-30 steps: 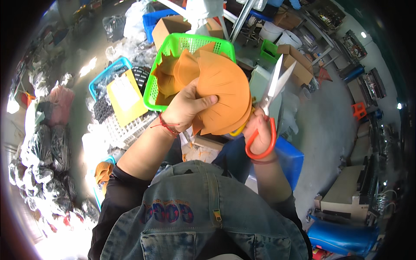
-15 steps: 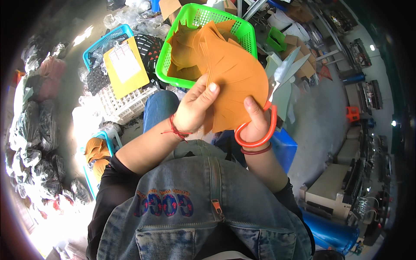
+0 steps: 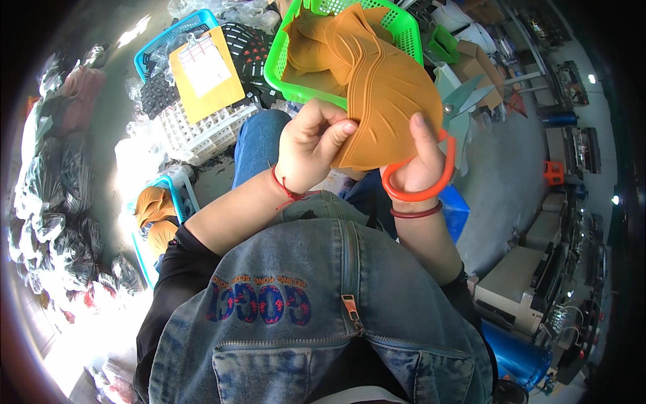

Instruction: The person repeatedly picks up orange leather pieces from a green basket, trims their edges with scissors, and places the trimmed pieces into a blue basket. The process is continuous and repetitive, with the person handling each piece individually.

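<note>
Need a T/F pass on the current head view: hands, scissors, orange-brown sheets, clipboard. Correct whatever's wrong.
1. The left hand pinches an edge of the orange-brown sheets. True.
2. The scissors are in the left hand. False: they are at the right hand.
3. The scissors' blades stand apart. True.
4. The yellow clipboard lies inside the green basket. False: it lies outside, left of the basket.
5. A red cord bracelet circles the left wrist. True.
</note>
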Demonstrator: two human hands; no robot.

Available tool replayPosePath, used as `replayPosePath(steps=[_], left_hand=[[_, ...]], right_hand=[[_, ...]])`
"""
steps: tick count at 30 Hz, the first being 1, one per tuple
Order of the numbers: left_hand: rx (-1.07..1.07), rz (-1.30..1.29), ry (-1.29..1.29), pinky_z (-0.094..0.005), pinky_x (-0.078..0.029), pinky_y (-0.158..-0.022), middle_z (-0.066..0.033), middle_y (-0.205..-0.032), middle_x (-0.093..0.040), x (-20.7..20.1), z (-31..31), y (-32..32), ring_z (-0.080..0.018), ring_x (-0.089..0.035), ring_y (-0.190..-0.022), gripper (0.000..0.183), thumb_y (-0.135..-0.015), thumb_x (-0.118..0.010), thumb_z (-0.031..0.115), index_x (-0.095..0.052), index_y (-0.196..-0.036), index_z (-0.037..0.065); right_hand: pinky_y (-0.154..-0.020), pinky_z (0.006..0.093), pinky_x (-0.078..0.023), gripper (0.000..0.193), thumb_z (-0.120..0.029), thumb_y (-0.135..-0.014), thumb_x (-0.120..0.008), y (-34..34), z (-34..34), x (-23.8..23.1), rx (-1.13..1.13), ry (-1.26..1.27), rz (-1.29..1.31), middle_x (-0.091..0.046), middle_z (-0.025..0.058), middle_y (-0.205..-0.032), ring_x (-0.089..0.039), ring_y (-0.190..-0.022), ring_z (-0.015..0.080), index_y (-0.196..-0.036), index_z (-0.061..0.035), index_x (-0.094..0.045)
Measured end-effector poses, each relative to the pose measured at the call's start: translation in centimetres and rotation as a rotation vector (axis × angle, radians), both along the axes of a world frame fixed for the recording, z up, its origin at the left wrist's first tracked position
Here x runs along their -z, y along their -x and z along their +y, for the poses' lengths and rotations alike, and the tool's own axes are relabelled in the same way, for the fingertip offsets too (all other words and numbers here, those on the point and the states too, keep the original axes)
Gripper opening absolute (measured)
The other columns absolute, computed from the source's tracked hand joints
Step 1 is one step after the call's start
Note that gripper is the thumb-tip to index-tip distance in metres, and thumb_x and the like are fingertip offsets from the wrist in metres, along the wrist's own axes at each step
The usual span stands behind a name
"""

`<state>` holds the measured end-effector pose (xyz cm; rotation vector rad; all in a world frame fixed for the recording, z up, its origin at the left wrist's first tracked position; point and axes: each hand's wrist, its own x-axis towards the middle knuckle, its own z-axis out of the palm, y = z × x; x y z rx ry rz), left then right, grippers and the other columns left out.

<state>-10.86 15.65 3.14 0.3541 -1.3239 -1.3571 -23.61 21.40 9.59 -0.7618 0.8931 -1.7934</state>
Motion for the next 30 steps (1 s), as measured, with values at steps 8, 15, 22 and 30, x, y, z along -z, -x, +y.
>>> replayPosePath(steps=[8,15,22,30], left_hand=[[0.213,-0.187,-0.187,-0.0271,-0.045,-0.08,-0.007,-0.1,-0.061,-0.1,0.3,-2.5,-0.0167,-0.057,-0.094,0.022,-0.097,-0.047,0.02,-0.051,-0.114,0.005],[0.408,0.175,-0.472,-0.0319,-0.041,-0.097,-0.0103,-0.123,-0.052,-1.1,-0.3,-2.3,-0.0157,-0.049,-0.114,0.054,-0.088,-0.064,0.016,-0.036,-0.13,-0.003],[0.423,0.158,-0.318,-0.0307,-0.04,-0.097,-0.0079,-0.124,-0.052,-1.4,-0.3,-3.4,-0.0139,-0.049,-0.113,0.049,-0.09,-0.06,0.011,-0.036,-0.131,0.0],[0.368,0.054,-0.301,-0.0317,-0.04,-0.098,-0.0096,-0.123,-0.052,-1.8,-0.2,-3.7,-0.0158,-0.048,-0.115,0.051,-0.09,-0.059,0.009,-0.033,-0.131,-0.002]], right_hand=[[-0.097,0.0387,-0.042,0.045,-0.012,-0.088,-0.053,-1.6,0.4,0.5,-0.04,-0.032,0.086,-0.052,0.0149,-0.123,-0.052,-0.113,0.0267,-0.128,0.0028,-0.041],[-0.095,0.0374,-0.042,0.052,-0.007,-0.085,-0.052,-2.1,0.6,2.0,-0.117,-0.027,0.498,-0.048,0.0151,-0.127,-0.049,-0.115,0.0253,-0.133,0.0013,-0.033],[-0.1,0.0374,-0.037,0.055,-0.02,-0.088,-0.047,-1.5,1.8,1.0,-0.311,-0.026,0.221,-0.045,0.0158,-0.131,-0.045,-0.121,0.0251,-0.136,0.0021,-0.03],[-0.095,0.0343,-0.041,0.044,0.003,-0.085,-0.047,-1.5,1.5,2.0,-0.131,-0.075,0.367,-0.052,0.0151,-0.122,-0.052,-0.111,0.0222,-0.128,0.0053,-0.037]])
